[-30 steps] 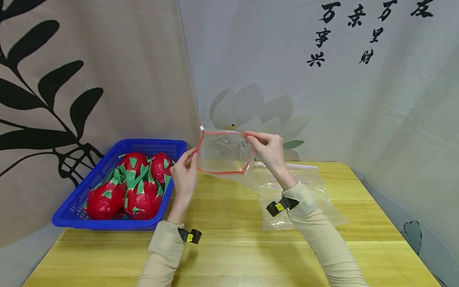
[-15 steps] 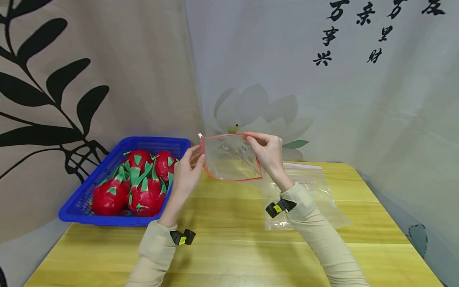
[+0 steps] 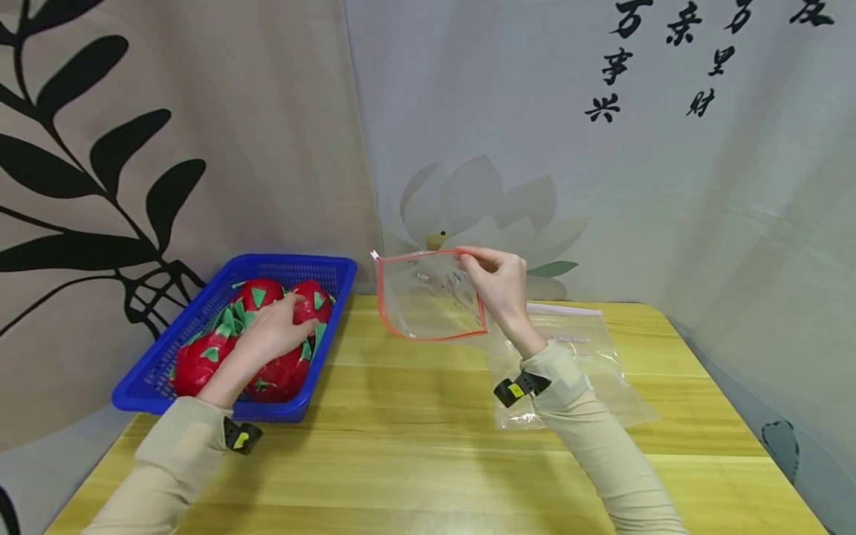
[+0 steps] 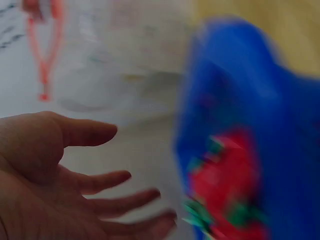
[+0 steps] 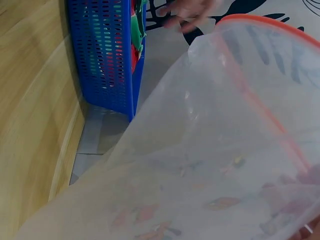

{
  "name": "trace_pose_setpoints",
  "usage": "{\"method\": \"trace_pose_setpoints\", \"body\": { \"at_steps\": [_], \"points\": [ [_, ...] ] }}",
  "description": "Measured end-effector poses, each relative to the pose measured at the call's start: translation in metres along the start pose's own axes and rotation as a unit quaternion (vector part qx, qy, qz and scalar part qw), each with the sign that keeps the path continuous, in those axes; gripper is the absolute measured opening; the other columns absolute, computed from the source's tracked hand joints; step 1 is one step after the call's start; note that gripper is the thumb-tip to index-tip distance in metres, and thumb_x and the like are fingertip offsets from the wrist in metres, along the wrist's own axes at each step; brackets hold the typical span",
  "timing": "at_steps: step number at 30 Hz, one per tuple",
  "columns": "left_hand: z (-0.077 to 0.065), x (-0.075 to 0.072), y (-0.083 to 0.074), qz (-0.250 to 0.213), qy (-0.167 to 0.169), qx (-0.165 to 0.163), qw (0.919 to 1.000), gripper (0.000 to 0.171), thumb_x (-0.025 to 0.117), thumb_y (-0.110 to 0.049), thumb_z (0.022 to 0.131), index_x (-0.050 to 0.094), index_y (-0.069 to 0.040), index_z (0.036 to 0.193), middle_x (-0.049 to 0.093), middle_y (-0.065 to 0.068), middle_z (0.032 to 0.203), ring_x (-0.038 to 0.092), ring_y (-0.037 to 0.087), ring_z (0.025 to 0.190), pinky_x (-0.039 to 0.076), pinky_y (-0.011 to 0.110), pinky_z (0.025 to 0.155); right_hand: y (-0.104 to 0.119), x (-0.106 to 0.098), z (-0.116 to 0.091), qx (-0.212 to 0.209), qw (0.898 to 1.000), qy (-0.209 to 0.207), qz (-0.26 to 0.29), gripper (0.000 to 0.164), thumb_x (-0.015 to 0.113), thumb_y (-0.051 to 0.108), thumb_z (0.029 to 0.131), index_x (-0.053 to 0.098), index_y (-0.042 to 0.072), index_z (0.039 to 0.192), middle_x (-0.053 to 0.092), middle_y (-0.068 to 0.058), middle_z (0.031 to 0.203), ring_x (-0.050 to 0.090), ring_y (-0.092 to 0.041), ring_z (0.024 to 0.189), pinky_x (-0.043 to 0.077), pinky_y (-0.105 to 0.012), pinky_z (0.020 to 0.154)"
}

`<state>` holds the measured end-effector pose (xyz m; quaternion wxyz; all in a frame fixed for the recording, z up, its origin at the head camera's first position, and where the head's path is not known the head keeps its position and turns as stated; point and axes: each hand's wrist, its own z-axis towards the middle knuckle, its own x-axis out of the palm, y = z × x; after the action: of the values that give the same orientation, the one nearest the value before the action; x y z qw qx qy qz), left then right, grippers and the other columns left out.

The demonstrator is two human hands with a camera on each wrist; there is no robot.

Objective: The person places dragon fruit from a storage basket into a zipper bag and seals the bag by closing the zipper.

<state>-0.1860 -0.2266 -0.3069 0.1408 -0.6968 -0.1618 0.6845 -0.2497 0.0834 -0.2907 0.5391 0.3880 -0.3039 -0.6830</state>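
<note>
My right hand (image 3: 498, 286) pinches the red-edged mouth of a clear zipper bag (image 3: 428, 293), which hangs spread wide above the table. In the right wrist view the bag (image 5: 200, 135) fills most of the picture, with printed marks on its plastic. Over the blue basket (image 3: 127, 397) reaches my left hand (image 3: 270, 334), above red dragon fruits (image 3: 200, 364) with green tips. The left wrist view shows the left hand (image 4: 75, 185) with fingers spread and nothing in them. Blurred beside it is a dragon fruit (image 4: 225, 185). The left hand hides part of the fruits in the head view.
A second clear bag (image 3: 602, 371) lies flat on the wooden table (image 3: 414, 461), partly behind the right forearm. The basket stands at the table's left edge. A printed cloth curtain (image 3: 267, 148) hangs behind the table.
My left hand has let go of the bag's left edge and moved left over the basket. The right hand still holds the bag, almost in the same place.
</note>
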Motion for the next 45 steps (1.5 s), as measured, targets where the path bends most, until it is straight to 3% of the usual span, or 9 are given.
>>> {"method": "trace_pose_setpoints", "body": {
  "at_steps": [5, 7, 11, 15, 18, 24, 27, 40, 45],
  "points": [
    [0.000, 0.016, 0.033, 0.051, 0.070, -0.070, 0.9938, 0.086, 0.059, -0.036, 0.089, 0.014, 0.012, 0.144, 0.013, 0.050, 0.138, 0.024, 0.070, 0.120, 0.041, 0.068, 0.087, -0.002, -0.001, -0.001, 0.004, 1.000, 0.000, -0.003, 0.020, 0.062, 0.015, 0.091, 0.074, 0.005, 0.103, 0.073, -0.018, 0.097, 0.072, -0.029, 0.087, 0.035, -0.014, 0.047],
    [0.000, 0.025, 0.041, 0.059, 0.081, -0.090, 0.9909, 0.096, 0.062, -0.041, 0.086, 0.007, 0.010, 0.145, 0.005, 0.052, 0.136, 0.021, 0.072, 0.119, 0.038, 0.071, 0.089, -0.003, -0.001, -0.001, 0.004, 1.000, -0.002, -0.008, 0.020, 0.062, 0.015, 0.091, 0.074, 0.005, 0.102, 0.073, -0.018, 0.096, 0.072, -0.028, 0.087, 0.038, -0.013, 0.048],
    [0.000, 0.040, 0.049, 0.046, 0.075, -0.097, 0.9913, 0.108, 0.068, -0.040, 0.081, -0.004, 0.002, 0.149, 0.010, 0.053, 0.134, 0.027, 0.071, 0.117, 0.043, 0.068, 0.084, -0.004, -0.002, 0.000, -0.001, 1.000, -0.007, -0.012, 0.018, 0.063, 0.016, 0.090, 0.075, 0.007, 0.100, 0.074, -0.016, 0.093, 0.073, -0.026, 0.085, 0.041, -0.013, 0.049],
    [0.003, 0.047, 0.053, 0.020, 0.044, -0.091, 0.9946, 0.113, 0.073, -0.035, 0.077, -0.008, -0.008, 0.151, 0.012, 0.051, 0.132, 0.031, 0.069, 0.112, 0.049, 0.058, 0.068, -0.005, -0.002, 0.000, 0.001, 1.000, -0.008, -0.008, 0.018, 0.063, 0.016, 0.090, 0.076, 0.007, 0.099, 0.074, -0.016, 0.092, 0.072, -0.026, 0.084, 0.040, -0.014, 0.048],
    [0.006, 0.048, 0.055, 0.007, 0.019, -0.090, 0.9958, 0.119, 0.078, -0.034, 0.072, -0.007, -0.007, 0.151, 0.012, 0.052, 0.133, 0.033, 0.069, 0.110, 0.050, 0.059, 0.069, -0.005, -0.003, 0.000, 0.006, 1.000, -0.006, -0.001, 0.019, 0.062, 0.016, 0.090, 0.075, 0.006, 0.101, 0.074, -0.017, 0.094, 0.072, -0.027, 0.086, 0.039, -0.013, 0.048],
    [0.008, 0.046, 0.058, 0.005, -0.009, -0.096, 0.9953, 0.118, 0.084, -0.039, 0.065, 0.012, 0.013, 0.143, 0.025, 0.050, 0.128, 0.049, 0.062, 0.100, 0.050, 0.059, 0.079, 0.007, -0.004, -0.003, 0.005, 1.000, -0.004, -0.008, 0.020, 0.060, 0.012, 0.091, 0.074, 0.001, 0.102, 0.073, -0.019, 0.095, 0.072, -0.030, 0.086, 0.036, -0.014, 0.046],
    [0.007, 0.045, 0.059, 0.009, -0.011, -0.098, 0.9951, 0.112, 0.084, -0.041, 0.064, 0.021, 0.018, 0.135, 0.028, 0.048, 0.125, 0.048, 0.061, 0.101, 0.049, 0.059, 0.081, 0.001, -0.004, -0.001, -0.004, 1.000, -0.008, -0.011, 0.019, 0.061, 0.013, 0.090, 0.075, 0.005, 0.099, 0.074, -0.017, 0.092, 0.072, -0.027, 0.084, 0.037, -0.015, 0.047],
    [0.000, 0.029, 0.056, 0.011, -0.018, -0.095, 0.9953, 0.128, 0.086, -0.051, 0.057, 0.017, 0.014, 0.144, 0.027, 0.048, 0.132, 0.043, 0.060, 0.109, 0.044, 0.066, 0.086, -0.003, -0.005, 0.001, 0.012, 1.000, -0.013, -0.016, 0.019, 0.061, 0.012, 0.090, 0.075, 0.004, 0.100, 0.074, -0.017, 0.093, 0.071, -0.032, 0.084, 0.037, -0.012, 0.047],
    [-0.003, 0.018, 0.044, -0.005, -0.075, -0.080, 0.9939, 0.124, 0.086, -0.046, 0.060, 0.017, 0.011, 0.145, 0.024, 0.045, 0.137, 0.034, 0.062, 0.118, 0.037, 0.072, 0.090, 0.012, -0.008, -0.002, 0.015, 1.000, -0.014, -0.022, 0.020, 0.059, 0.007, 0.091, 0.073, -0.002, 0.101, 0.073, -0.021, 0.094, 0.070, -0.037, 0.087, 0.036, -0.011, 0.047]
  ]
}}
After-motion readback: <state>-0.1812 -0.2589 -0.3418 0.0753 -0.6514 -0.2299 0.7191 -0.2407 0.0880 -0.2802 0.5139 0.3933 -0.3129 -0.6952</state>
